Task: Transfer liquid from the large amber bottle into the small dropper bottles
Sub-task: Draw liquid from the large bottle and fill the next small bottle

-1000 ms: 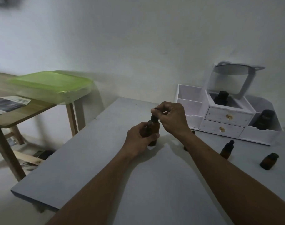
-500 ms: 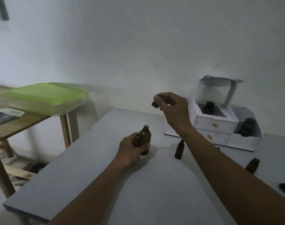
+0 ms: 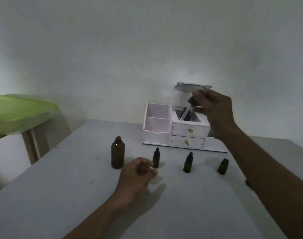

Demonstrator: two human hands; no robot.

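The large amber bottle (image 3: 117,153) stands upright and uncapped on the grey table (image 3: 78,195), left of centre. My left hand (image 3: 138,173) hovers just right of it with loosely curled fingers, holding nothing. In a row to the right stand three small dropper bottles: one (image 3: 156,158) just behind my left fingers, a second (image 3: 188,163) in the middle, and a shorter third (image 3: 223,166). My right hand (image 3: 214,106) is raised in front of the white organiser, pinching a dark cap (image 3: 192,100).
The white organiser (image 3: 188,131) with two drawers sits against the wall, with a dark bottle (image 3: 187,115) in its top compartment. A small dark object (image 3: 247,182) lies partly hidden under my right forearm. A green-lidded container (image 3: 18,109) rests on a wooden table at left.
My left hand let go of the large bottle, which now stands alone. My right hand carried the removed cap up and to the right, toward the organiser.
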